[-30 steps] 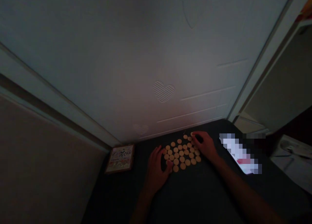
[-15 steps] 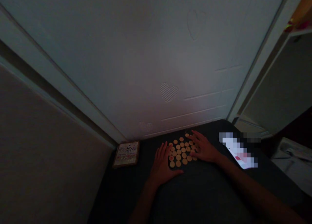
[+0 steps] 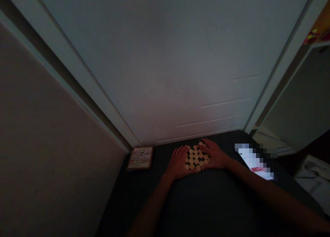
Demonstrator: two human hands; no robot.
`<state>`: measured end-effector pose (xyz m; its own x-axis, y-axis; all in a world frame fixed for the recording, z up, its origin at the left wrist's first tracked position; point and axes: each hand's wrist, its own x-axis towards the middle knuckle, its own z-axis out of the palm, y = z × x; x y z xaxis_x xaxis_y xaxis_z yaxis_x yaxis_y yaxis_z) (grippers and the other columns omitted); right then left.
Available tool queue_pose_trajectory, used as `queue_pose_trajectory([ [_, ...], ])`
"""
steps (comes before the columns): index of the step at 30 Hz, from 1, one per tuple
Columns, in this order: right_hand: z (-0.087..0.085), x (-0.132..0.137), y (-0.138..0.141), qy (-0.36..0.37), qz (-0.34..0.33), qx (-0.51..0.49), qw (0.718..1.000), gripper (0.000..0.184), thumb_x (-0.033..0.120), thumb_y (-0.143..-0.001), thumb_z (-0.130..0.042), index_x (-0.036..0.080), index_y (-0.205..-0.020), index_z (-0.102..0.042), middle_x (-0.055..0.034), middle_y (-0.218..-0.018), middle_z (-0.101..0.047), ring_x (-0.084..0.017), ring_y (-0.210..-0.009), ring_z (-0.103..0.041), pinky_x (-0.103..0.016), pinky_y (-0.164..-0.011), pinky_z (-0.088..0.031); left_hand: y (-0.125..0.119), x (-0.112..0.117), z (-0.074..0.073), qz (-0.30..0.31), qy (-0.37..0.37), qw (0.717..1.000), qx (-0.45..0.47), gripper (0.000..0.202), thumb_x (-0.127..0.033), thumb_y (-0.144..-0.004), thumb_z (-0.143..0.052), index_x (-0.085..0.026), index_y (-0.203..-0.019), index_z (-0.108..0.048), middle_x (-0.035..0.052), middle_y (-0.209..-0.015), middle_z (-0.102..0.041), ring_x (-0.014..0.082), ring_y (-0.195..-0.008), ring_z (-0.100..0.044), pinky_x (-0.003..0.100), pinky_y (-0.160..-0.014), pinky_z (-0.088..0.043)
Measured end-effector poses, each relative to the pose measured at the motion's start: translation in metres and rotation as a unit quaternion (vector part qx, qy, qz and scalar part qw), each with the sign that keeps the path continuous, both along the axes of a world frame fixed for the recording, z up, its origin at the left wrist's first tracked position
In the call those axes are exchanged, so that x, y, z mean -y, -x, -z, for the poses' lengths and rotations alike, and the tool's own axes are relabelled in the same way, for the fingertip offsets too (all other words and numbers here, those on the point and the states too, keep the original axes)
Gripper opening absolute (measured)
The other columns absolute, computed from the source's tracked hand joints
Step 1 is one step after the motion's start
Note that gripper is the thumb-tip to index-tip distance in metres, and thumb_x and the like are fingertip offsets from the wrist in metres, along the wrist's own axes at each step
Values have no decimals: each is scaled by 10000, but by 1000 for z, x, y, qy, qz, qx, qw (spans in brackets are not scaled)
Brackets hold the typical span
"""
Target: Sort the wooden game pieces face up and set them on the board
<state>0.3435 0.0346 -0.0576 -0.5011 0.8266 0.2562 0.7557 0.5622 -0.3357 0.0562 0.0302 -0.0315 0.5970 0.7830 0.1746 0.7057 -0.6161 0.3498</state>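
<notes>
- Now, taking twelve o'clock as the top of the view, we have a close cluster of tan, flat, round discs (image 3: 196,156), wooden by their look, lying on a dark, smooth tabletop (image 3: 203,202) between our hands.
- Our left hand (image 3: 176,163) sits at nine o'clock of the cluster, fingers pointing towards one, thumb stretched along the six o'clock edge.
- Our right hand (image 3: 216,156) sits at three o'clock, fingers reaching towards ten over the outermost discs, thumb low at about four.
- Both hands are spread wide in facing curves, with the discs framed between them; neither shows a pinch or a lifted disc. How firmly the fingertips press, we cannot tell.
- Neither hand is clearly nearer, since each borders the cluster. Single discs, being round, have no long axis, and our hands cover too much of the edge for us to judge one for the group.
- Well out at nine o'clock, beyond our left hand, lies a square plaque with a brown frame and pale face (image 3: 140,158); it carries dark lettering too small for us to read.
- Out at three o'clock, beyond our right hand, glows a slim, bright, phone-like screen (image 3: 255,163), pixelated, with a reddish patch.
- Brands or legible words we find nowhere, and any marks on the discs escape us.
</notes>
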Motion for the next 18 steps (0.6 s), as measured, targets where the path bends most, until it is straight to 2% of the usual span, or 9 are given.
queue_pose_trajectory([
  [4, -2, -8, 4, -11, -17, 6, 1000, 1131, 865, -630, -686, 253, -1544, -422, -191, -1621, -320, -443, -1461, -316, -611, -1168, -268, -5, -8, 3, -5, -5, 1000, -2, 1089, -857, -696, -621, -247, -1555, -345, 98, -1612, -386, 343, -1493, -319, 551, -1252, -195],
  [8, -6, -15, 9, -8, -41, 4, 999, 1090, 857, -656, -674, 268, -1540, -427, -165, -1589, -395, -417, -1433, -371, -603, -1166, -283, -7, -15, 3, -15, -9, 1000, 1, 1029, -833, -723, -624, -245, -1534, -390, 103, -1608, -394, 338, -1480, -345, 541, -1246, -213],
  [13, -10, -19, 12, 0, -56, 4, 998, 1056, 843, -704, -645, 243, -1543, -422, -157, -1615, -363, -398, -1461, -350, -582, -1188, -268, -7, -21, 3, 3, -18, 1000, -4, 959, -824, -772, -582, -277, -1537, -395, 81, -1634, -351, 323, -1496, -323, 529, -1239, -236],
  [18, -15, -18, 13, 20, -69, 37, 997, 1002, 814, -822, -534, 247, -1606, -276, -135, -1669, -245, -347, -1530, -240, -559, -1239, -154, -7, -30, 3, 13, -26, 999, -16, 929, -831, -788, -553, -278, -1524, -426, 76, -1639, -342, 316, -1499, -320, 513, -1235, -251],
])
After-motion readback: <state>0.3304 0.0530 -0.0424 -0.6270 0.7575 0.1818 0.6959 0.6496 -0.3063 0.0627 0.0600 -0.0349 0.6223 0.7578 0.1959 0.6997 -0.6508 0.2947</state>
